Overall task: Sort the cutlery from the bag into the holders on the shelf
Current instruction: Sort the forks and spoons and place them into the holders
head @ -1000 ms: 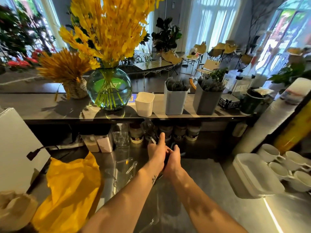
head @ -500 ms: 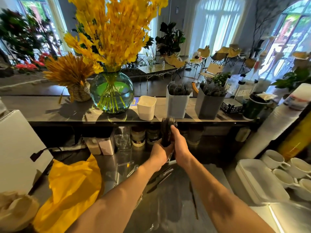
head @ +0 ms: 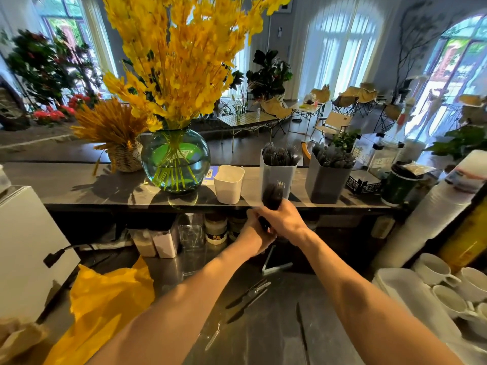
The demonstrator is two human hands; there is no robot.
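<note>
Right hand [head: 286,219] wrapped around the middle of a bundle of dark cutlery [head: 272,193], fingers curled tight about the handles; left hand [head: 255,233] just below and to the left of it, fingers curled on the lower end of the same bundle. Both hands are raised at the front edge of the shelf [head: 79,188]. The bundle stands nearly upright, tines uppermost, directly in front of the light grey holder [head: 278,172]; whether it touches the holder cannot be told. That holder is filled with dark forks. To its left on the shelf stands a white holder [head: 228,184], its contents not visible from this angle; to its right, a dark grey holder [head: 329,180] packed with dark cutlery. A glass vase [head: 175,159] of yellow flowers stands left of the white holder. On the counter [head: 276,346] below, several loose knives [head: 247,299] lie between the two forearms, and one more lies apart, nearer the right forearm. The yellow bag [head: 105,306] lies crumpled on the counter at lower left, well apart from the hands. White cups [head: 432,270] sit at the right edge. Jars [head: 216,230] stand in the shadow under the shelf, behind the left hand
</note>
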